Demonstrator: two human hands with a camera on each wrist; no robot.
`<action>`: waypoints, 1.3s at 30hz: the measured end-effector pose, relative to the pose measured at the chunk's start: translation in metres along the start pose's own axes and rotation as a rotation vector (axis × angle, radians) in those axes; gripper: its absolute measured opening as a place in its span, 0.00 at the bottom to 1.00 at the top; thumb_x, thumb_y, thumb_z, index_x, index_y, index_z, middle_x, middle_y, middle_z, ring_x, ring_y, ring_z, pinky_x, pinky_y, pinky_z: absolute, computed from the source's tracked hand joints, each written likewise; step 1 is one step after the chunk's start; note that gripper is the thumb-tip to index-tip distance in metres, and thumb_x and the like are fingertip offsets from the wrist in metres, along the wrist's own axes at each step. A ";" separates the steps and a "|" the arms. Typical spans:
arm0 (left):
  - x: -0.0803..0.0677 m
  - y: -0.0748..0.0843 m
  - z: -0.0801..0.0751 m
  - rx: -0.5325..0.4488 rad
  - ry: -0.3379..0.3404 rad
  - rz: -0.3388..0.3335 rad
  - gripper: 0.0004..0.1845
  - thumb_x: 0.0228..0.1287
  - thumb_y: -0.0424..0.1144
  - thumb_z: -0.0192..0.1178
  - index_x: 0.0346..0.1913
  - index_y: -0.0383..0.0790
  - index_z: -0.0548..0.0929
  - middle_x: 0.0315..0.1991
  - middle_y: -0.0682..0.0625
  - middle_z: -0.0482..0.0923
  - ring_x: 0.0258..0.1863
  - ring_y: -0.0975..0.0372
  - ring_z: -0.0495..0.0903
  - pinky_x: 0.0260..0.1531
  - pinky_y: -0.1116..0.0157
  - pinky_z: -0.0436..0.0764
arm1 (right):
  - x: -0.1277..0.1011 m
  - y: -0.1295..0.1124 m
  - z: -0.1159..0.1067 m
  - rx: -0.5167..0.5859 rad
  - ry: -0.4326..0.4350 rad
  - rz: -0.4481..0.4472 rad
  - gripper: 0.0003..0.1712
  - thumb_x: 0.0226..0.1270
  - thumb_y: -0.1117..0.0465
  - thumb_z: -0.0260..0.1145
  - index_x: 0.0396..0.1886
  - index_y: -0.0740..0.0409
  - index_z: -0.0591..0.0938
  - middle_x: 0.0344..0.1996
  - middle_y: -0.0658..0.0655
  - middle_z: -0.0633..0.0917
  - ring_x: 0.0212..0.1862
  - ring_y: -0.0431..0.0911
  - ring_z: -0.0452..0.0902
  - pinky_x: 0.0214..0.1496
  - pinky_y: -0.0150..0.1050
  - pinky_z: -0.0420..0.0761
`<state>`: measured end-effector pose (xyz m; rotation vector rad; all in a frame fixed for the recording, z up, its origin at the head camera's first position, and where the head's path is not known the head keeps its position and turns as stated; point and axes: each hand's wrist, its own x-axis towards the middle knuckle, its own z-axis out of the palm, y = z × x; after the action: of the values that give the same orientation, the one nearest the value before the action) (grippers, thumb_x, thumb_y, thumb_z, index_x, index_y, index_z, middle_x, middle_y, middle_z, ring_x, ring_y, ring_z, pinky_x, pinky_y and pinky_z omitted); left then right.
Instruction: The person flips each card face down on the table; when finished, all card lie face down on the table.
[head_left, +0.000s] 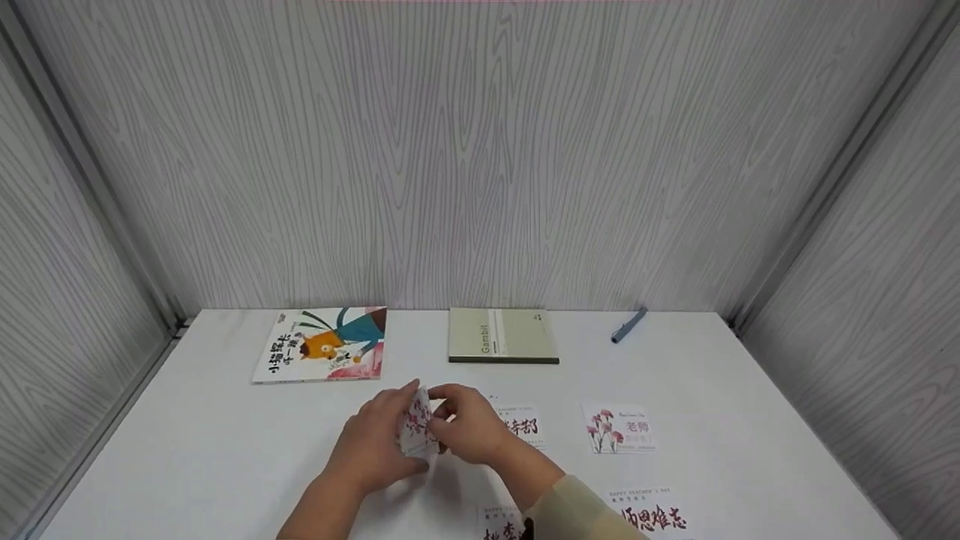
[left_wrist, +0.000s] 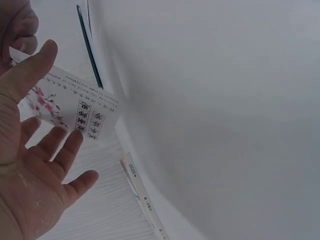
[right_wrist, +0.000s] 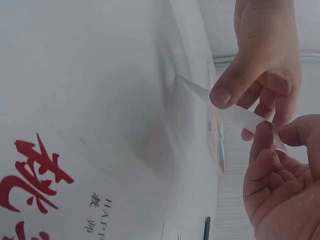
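Head view: both hands meet above the white table point(head_left: 187, 450), with a small floral card point(head_left: 417, 424) standing on edge between them. The left hand point(head_left: 375, 442) holds the card's near-left side; the right hand point(head_left: 469, 431) pinches its far-right edge. The card's long axis runs roughly away from the person, and both hands are equally close to it. No container is present.

Left wrist view: the left hand point(left_wrist: 30, 165) has thumb and fingers bent around the card point(left_wrist: 75, 112), whose printed face points away from the palm; the card projects beyond the fingertips.

Right wrist view: the right hand point(right_wrist: 280, 185) pinches the card point(right_wrist: 235, 111) near one end, seen edge-on as a thin strip; the left hand point(right_wrist: 265, 65) grips its other end, just above
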<state>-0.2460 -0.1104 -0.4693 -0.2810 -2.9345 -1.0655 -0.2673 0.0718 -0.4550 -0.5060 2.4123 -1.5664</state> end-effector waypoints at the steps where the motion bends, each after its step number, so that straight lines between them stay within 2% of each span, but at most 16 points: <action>1: -0.001 0.000 -0.001 -0.039 0.005 -0.003 0.60 0.41 0.40 0.88 0.81 0.52 0.68 0.73 0.47 0.73 0.68 0.49 0.75 0.69 0.39 0.72 | 0.000 -0.001 0.000 0.022 -0.002 -0.008 0.25 0.76 0.65 0.66 0.68 0.68 0.77 0.33 0.54 0.84 0.29 0.42 0.82 0.29 0.33 0.80; 3: -0.001 0.002 -0.003 -0.151 0.013 -0.013 0.60 0.42 0.38 0.88 0.81 0.52 0.66 0.72 0.46 0.73 0.66 0.50 0.77 0.66 0.41 0.76 | 0.000 0.001 -0.001 0.061 0.008 -0.034 0.22 0.79 0.61 0.65 0.66 0.66 0.80 0.36 0.56 0.86 0.33 0.44 0.84 0.32 0.35 0.81; 6: -0.002 0.003 -0.007 -0.335 0.029 -0.011 0.58 0.43 0.36 0.87 0.78 0.50 0.64 0.71 0.44 0.74 0.64 0.49 0.81 0.64 0.42 0.79 | -0.001 0.009 -0.003 0.070 0.033 -0.048 0.22 0.81 0.57 0.62 0.66 0.64 0.81 0.49 0.61 0.88 0.48 0.49 0.85 0.49 0.44 0.85; 8: -0.003 0.004 -0.010 -0.446 0.031 -0.004 0.57 0.44 0.34 0.87 0.77 0.48 0.63 0.70 0.43 0.75 0.62 0.48 0.82 0.64 0.42 0.79 | -0.001 0.016 -0.005 0.060 0.023 -0.041 0.23 0.78 0.60 0.62 0.68 0.62 0.80 0.59 0.63 0.85 0.57 0.54 0.82 0.59 0.51 0.83; 10: -0.004 0.004 -0.013 -0.531 0.025 0.007 0.56 0.44 0.33 0.86 0.76 0.46 0.62 0.69 0.43 0.75 0.60 0.48 0.82 0.65 0.42 0.78 | -0.002 0.022 -0.007 0.028 -0.024 -0.016 0.28 0.72 0.63 0.65 0.71 0.59 0.79 0.68 0.61 0.80 0.65 0.56 0.79 0.66 0.55 0.79; 13: -0.005 0.002 -0.018 -0.644 -0.001 0.027 0.56 0.45 0.29 0.84 0.75 0.44 0.60 0.70 0.41 0.76 0.59 0.48 0.82 0.65 0.46 0.79 | -0.002 0.026 -0.010 -0.006 -0.110 -0.006 0.39 0.62 0.67 0.71 0.75 0.55 0.76 0.73 0.55 0.76 0.67 0.57 0.78 0.65 0.54 0.81; 15: -0.005 -0.001 -0.021 -0.711 -0.031 0.028 0.56 0.45 0.27 0.83 0.76 0.42 0.59 0.71 0.39 0.75 0.60 0.48 0.81 0.63 0.50 0.81 | -0.001 0.026 -0.010 -0.037 -0.139 -0.017 0.43 0.58 0.66 0.75 0.76 0.52 0.75 0.74 0.51 0.76 0.67 0.54 0.78 0.64 0.52 0.82; 19: -0.005 -0.012 -0.024 -0.819 -0.089 -0.035 0.59 0.46 0.24 0.81 0.79 0.42 0.56 0.75 0.35 0.69 0.66 0.46 0.77 0.61 0.55 0.82 | 0.001 0.025 -0.008 -0.126 -0.107 -0.028 0.45 0.54 0.62 0.83 0.74 0.51 0.77 0.70 0.49 0.78 0.66 0.52 0.78 0.64 0.51 0.82; 21: -0.005 -0.017 -0.022 -0.785 -0.080 -0.091 0.62 0.46 0.25 0.82 0.82 0.43 0.54 0.77 0.34 0.66 0.68 0.43 0.76 0.63 0.53 0.81 | 0.002 0.026 -0.006 -0.230 -0.069 -0.031 0.45 0.52 0.60 0.85 0.72 0.52 0.79 0.68 0.50 0.79 0.66 0.53 0.77 0.66 0.51 0.80; 22: -0.005 -0.019 -0.020 -0.735 -0.067 -0.119 0.63 0.46 0.27 0.83 0.83 0.43 0.54 0.78 0.32 0.65 0.69 0.42 0.75 0.64 0.50 0.81 | 0.003 0.027 -0.004 -0.298 -0.049 -0.032 0.45 0.50 0.59 0.86 0.71 0.53 0.79 0.68 0.51 0.79 0.67 0.53 0.76 0.68 0.51 0.78; 25: -0.004 -0.022 -0.014 -0.490 -0.023 -0.200 0.61 0.50 0.34 0.84 0.84 0.41 0.56 0.79 0.32 0.63 0.70 0.39 0.73 0.67 0.44 0.76 | 0.006 0.031 0.000 -0.517 0.001 -0.034 0.44 0.48 0.57 0.87 0.68 0.54 0.82 0.68 0.55 0.78 0.70 0.55 0.73 0.73 0.50 0.74; 28: -0.002 -0.020 -0.009 -0.247 -0.034 -0.229 0.51 0.57 0.39 0.81 0.81 0.37 0.64 0.79 0.34 0.62 0.75 0.38 0.67 0.72 0.40 0.68 | 0.008 0.034 0.004 -0.663 0.010 -0.015 0.41 0.47 0.55 0.86 0.65 0.54 0.84 0.70 0.57 0.77 0.72 0.55 0.71 0.75 0.50 0.72; 30: -0.001 -0.018 -0.005 -0.148 -0.064 -0.222 0.43 0.60 0.41 0.79 0.76 0.37 0.71 0.79 0.35 0.62 0.77 0.39 0.63 0.74 0.39 0.65 | 0.009 0.036 0.006 -0.708 0.002 0.005 0.39 0.49 0.53 0.86 0.64 0.54 0.85 0.71 0.57 0.77 0.72 0.56 0.71 0.76 0.52 0.71; 33: -0.001 -0.014 -0.002 -0.073 -0.139 -0.204 0.34 0.60 0.41 0.79 0.69 0.38 0.80 0.78 0.37 0.65 0.77 0.39 0.62 0.73 0.39 0.66 | 0.009 0.038 0.007 -0.750 -0.029 0.013 0.37 0.51 0.50 0.85 0.62 0.54 0.86 0.70 0.58 0.78 0.73 0.57 0.71 0.78 0.55 0.67; 37: -0.003 -0.010 0.004 0.002 -0.225 -0.190 0.30 0.58 0.42 0.80 0.63 0.38 0.85 0.75 0.39 0.69 0.75 0.39 0.65 0.71 0.35 0.67 | 0.010 0.042 0.008 -0.804 -0.057 -0.025 0.35 0.53 0.46 0.85 0.60 0.54 0.88 0.69 0.59 0.79 0.73 0.58 0.72 0.79 0.59 0.63; 39: -0.003 -0.009 0.008 0.043 -0.242 -0.185 0.30 0.57 0.45 0.80 0.62 0.38 0.86 0.75 0.38 0.70 0.75 0.39 0.66 0.70 0.32 0.64 | 0.010 0.042 0.008 -0.823 -0.061 -0.038 0.35 0.54 0.46 0.85 0.59 0.55 0.88 0.69 0.59 0.79 0.73 0.58 0.72 0.79 0.61 0.63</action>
<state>-0.2440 -0.1124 -0.4815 -0.1494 -3.2502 -1.0543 -0.2807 0.0771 -0.4967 -0.7100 2.9254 -0.4793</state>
